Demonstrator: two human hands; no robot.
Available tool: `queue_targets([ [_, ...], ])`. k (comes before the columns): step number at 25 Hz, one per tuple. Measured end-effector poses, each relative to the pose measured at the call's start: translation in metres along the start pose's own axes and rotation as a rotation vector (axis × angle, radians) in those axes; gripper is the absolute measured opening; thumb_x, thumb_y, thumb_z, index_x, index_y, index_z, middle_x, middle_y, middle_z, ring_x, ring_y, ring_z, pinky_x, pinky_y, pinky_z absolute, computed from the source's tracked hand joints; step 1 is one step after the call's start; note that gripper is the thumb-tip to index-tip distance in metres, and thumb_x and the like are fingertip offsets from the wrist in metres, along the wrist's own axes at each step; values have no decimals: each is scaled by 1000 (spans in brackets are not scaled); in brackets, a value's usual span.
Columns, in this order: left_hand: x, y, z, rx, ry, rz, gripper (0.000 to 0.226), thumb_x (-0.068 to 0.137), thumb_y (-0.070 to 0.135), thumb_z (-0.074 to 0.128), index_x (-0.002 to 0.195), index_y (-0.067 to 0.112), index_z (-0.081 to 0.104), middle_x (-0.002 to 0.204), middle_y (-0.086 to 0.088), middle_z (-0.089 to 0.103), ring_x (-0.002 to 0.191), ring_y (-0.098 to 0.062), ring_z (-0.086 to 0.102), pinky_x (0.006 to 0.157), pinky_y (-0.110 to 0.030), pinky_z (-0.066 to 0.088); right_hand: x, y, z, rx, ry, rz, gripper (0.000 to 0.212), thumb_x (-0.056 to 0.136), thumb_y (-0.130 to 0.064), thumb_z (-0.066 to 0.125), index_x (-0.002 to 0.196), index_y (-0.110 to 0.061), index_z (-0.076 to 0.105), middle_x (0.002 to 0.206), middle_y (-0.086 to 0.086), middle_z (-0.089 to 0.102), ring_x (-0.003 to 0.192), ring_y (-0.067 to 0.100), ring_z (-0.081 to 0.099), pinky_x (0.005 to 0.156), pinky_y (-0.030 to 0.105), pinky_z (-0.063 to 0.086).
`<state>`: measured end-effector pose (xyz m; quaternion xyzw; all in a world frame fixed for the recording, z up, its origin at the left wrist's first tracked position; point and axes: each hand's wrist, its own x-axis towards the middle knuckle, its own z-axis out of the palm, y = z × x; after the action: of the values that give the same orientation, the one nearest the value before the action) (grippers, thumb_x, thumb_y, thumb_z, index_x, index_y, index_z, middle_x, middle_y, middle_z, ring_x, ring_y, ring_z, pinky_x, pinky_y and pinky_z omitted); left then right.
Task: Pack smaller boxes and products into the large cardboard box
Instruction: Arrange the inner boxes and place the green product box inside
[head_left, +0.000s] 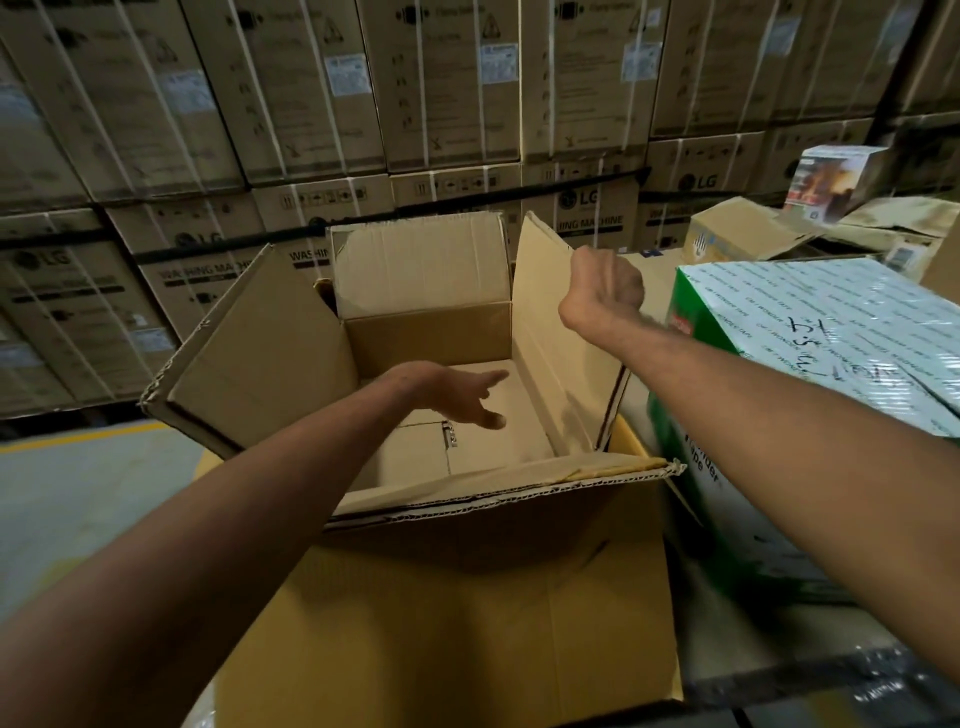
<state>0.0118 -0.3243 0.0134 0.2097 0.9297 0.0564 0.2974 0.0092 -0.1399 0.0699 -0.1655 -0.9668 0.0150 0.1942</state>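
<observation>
From the head camera, dead centre: the large cardboard box (431, 332) stands open with its flaps spread. Nothing is packed in it yet, and only the bare bottom flaps show. The left grip (454, 396) hovers inside the opening, fingers straight and loose, holding nothing. The right grip (602, 286) is up at the top edge of the right flap (550, 338). Only its back shows and the fingers curl out of sight, so I cannot tell whether it pinches the flap or merely touches it. Just right of the carton sits a green-and-white taped box (831, 353), under the right forearm. At far right, a small brown box (748, 234) and a printed product box (826, 176) wait, well apart from the opening. Behind them all rises a wall of strapped washing-machine cartons (415, 104).

Now the hazards, as I judge them. That right flap stands nearly upright and leans inward; unsupported, it may swing over the opening and block the first item. I can make out no tape on the bottom seam, so a heavy load could push through on lifting. And the near flap (467, 571) has a ragged edge facing the person, easy to snag an arm on.
</observation>
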Motion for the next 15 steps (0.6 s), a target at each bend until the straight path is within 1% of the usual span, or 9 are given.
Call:
queue_targets([
  [4,-1,18,1,-34,-15,70,85,102,45,56,164,30,0,168,-4,25,154,-29,25,125,-50,23,1,-7,-4,-28,-73,25,17,94,-8,69,110,-11,63,74,5,47,59,17,43,45,33,32],
  [7,-6,16,2,30,-36,60,77,102,42,57,164,28,13,166,-4,30,152,-29,31,123,-49,27,3,3,-8,-24,-130,64,30,92,-17,71,119,-8,59,88,7,58,70,18,55,47,33,37],
  [9,-11,7,3,58,-37,37,74,102,41,57,163,28,17,165,-4,33,150,-29,34,123,-50,28,1,8,-11,10,-172,97,43,91,-20,72,128,-7,54,102,10,60,76,21,58,51,35,42],
  [10,-13,3,3,62,-36,24,73,102,41,57,163,28,18,165,-4,33,150,-29,35,123,-51,28,-2,7,-11,-23,-192,95,51,90,-22,73,134,-7,51,112,13,58,82,24,58,58,38,47],
  [11,-15,-1,2,57,-35,10,73,102,40,58,162,28,19,164,-4,34,149,-30,35,123,-52,28,-5,5,-10,-104,-197,65,58,88,-26,74,138,-8,50,124,17,54,96,29,57,72,44,53],
  [12,-17,-3,1,49,-30,3,72,102,40,57,162,27,19,164,-5,34,149,-29,35,123,-51,28,-7,1,-7,-216,-172,4,60,85,-30,76,137,-11,53,137,19,47,115,34,53,92,53,52],
  [13,-19,-5,0,40,-17,1,71,103,38,57,162,26,20,164,-5,35,149,-29,35,123,-50,27,-9,-5,-2,-321,-116,-90,59,82,-33,78,134,-15,58,146,19,40,131,37,44,107,61,40],
  [14,-20,-6,-2,30,3,3,70,103,37,57,162,25,21,163,-5,36,149,-29,36,124,-49,27,-12,-11,2,-394,-49,-194,56,80,-35,79,130,-18,62,151,19,37,140,38,35,116,64,29],
  [15,-21,-5,-3,17,30,10,70,103,36,58,162,23,22,163,-6,37,148,-28,37,123,-47,28,-16,-18,6,-437,8,-291,52,79,-37,79,126,-20,65,152,17,37,143,37,31,120,63,21],
])
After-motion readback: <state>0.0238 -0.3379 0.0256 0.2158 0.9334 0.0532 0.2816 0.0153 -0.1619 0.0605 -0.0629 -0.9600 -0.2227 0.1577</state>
